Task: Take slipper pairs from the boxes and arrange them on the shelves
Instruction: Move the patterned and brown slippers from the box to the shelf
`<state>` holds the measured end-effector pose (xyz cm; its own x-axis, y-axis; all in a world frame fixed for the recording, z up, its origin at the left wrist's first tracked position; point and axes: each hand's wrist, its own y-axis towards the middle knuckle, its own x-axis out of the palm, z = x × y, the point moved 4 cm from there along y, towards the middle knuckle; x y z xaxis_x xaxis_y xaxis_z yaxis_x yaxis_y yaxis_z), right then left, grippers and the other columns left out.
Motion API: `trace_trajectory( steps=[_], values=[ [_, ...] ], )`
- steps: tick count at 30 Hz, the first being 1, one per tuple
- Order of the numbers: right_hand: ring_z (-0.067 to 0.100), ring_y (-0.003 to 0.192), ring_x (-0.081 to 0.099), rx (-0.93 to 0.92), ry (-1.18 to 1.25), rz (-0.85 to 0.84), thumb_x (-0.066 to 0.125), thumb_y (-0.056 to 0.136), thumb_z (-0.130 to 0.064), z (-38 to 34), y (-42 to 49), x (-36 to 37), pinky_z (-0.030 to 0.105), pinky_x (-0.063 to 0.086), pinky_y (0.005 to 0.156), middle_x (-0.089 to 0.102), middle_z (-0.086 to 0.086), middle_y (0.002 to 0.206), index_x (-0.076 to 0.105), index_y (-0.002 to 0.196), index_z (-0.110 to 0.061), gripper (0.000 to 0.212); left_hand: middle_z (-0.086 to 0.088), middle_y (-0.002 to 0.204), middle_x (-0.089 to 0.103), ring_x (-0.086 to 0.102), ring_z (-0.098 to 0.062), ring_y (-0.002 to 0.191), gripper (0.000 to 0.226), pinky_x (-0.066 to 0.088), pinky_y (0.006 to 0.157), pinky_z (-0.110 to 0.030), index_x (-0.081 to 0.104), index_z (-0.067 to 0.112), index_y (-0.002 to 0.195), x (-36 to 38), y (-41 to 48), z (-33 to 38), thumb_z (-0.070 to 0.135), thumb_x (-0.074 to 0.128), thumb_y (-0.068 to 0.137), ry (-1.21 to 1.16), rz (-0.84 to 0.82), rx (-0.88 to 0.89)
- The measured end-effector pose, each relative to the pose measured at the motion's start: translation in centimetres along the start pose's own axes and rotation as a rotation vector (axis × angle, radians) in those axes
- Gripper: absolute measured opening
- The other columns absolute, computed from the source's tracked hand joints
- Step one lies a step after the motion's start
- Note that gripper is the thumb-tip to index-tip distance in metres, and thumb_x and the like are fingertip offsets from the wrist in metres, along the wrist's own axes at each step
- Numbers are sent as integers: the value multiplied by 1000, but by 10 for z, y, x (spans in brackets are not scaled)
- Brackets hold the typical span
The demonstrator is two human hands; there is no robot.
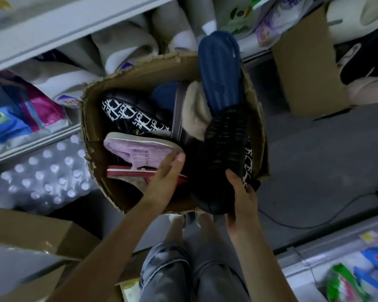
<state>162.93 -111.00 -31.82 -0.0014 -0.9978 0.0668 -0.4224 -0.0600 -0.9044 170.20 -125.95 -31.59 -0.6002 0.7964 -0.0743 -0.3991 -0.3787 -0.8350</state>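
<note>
A black slipper (218, 162) is grasped by the right grip (242, 198) at the near right corner of the cardboard box (140, 77), with the thumb laid on its ribbed sole, which is turned up toward the camera. Its long axis runs from the held near end away toward the far side of the box. A black-and-white patterned edge is seen along its right side; which end is the toe cannot be told. The left grip (166, 174) is released, its fingers stretched flat against the right end of a lilac slipper (140, 149), which is laid on edge with its long axis left to right. A patterned slipper (135, 118) is seen behind it, and a blue slipper (220, 70) is stood on end at the far right.
</note>
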Motion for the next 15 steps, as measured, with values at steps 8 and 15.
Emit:
trace_trajectory(
  steps=[8, 15],
  values=[
    [7, 110, 62, -364, -268, -118, 83, 46, -42, -42, -50, 47, 35, 55, 90, 60, -10, 125, 40, 138, -33, 101, 18, 155, 21, 20, -4, 143, 89, 23, 118, -42, 25, 55, 143, 28, -45, 40, 80, 52, 62, -246, -4, 150],
    [8, 123, 53, -635, -419, -327, 77, 68, -53, -41, -69, 89, 32, 49, 97, 53, -6, 135, 42, 133, -40, 75, 2, 110, 72, 68, -7, 99, 60, 54, 80, -25, 66, 27, 113, 7, -60, 61, 67, 47, 74, -571, -118, 89]
  ],
)
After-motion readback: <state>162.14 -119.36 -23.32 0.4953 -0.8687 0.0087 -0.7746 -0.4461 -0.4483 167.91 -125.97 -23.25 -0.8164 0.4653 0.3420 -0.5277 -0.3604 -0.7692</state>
